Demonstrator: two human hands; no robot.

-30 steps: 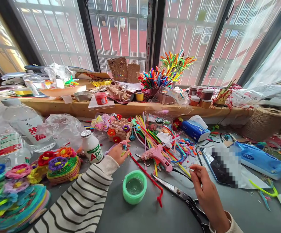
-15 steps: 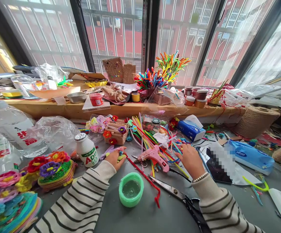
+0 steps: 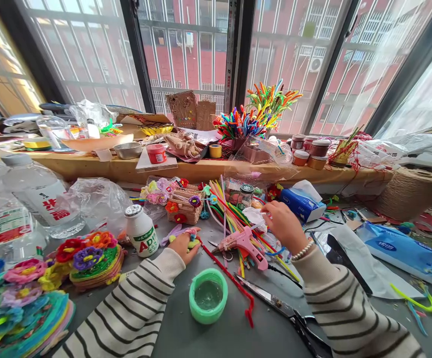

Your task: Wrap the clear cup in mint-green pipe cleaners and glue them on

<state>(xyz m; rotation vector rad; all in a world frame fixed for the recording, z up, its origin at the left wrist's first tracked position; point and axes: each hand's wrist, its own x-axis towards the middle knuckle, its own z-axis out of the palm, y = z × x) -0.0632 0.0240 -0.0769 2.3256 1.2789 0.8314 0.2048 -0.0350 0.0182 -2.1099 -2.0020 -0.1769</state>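
My left hand (image 3: 183,244) rests on the grey table, fingers closed on a small pipe-cleaner flower (image 3: 191,237) in pink, yellow and blue. A red pipe cleaner (image 3: 231,279) trails from it toward me. My right hand (image 3: 283,224) reaches over the pink glue gun (image 3: 243,242) into the pile of coloured pipe cleaners (image 3: 231,209). Its fingers are curled near a crumpled white tissue (image 3: 255,217); what they hold, if anything, is hidden. A green cup of clear liquid (image 3: 208,296) stands between my arms. Scissors (image 3: 275,304) lie under my right forearm.
Stacked pipe-cleaner flower coasters (image 3: 22,293) fill the left. A small white bottle (image 3: 140,231), large water bottles (image 3: 37,194), a small flower basket (image 3: 184,205), a blue tissue pack (image 3: 301,202), a twine spool (image 3: 408,191) and a cluttered window ledge (image 3: 201,166) surround the work area.
My right hand moved from the table's right side up and left over the glue gun into the pipe-cleaner pile. My left hand stayed on the small flower.
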